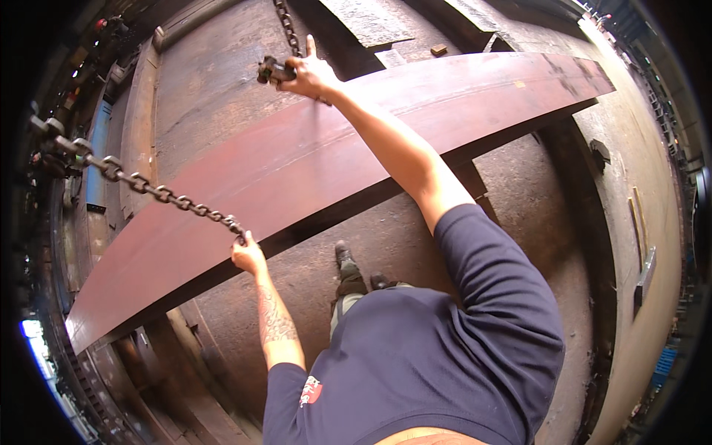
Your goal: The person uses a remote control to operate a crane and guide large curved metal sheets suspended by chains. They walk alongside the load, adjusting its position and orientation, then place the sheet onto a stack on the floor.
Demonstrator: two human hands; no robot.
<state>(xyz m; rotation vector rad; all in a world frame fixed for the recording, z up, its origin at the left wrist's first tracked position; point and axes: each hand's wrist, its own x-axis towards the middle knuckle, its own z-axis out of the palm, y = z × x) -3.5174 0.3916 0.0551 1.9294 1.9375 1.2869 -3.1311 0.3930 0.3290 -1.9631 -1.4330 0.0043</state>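
Note:
A long reddish-brown steel plate point(274, 174) lies slantwise in front of me, from lower left to upper right. Close to its near edge, my left hand point(249, 257) is closed on the end of a heavy steel chain point(137, 183), which runs up and off to the left. My right hand point(315, 76) reaches out over the plate's far side and grips a dark metal fitting point(276, 70), hook or clamp, I cannot tell which. One finger points upward beside a second chain point(288, 30) that comes down from the top. The left fingertips partly hide the chain's end.
Beneath the plate run steel beams point(586, 193) with dark gaps between them. My boot point(343, 252) stands on the rusty floor near the plate's edge. A blue bar point(99, 152) lies at the left, a small block point(439, 50) beyond the plate.

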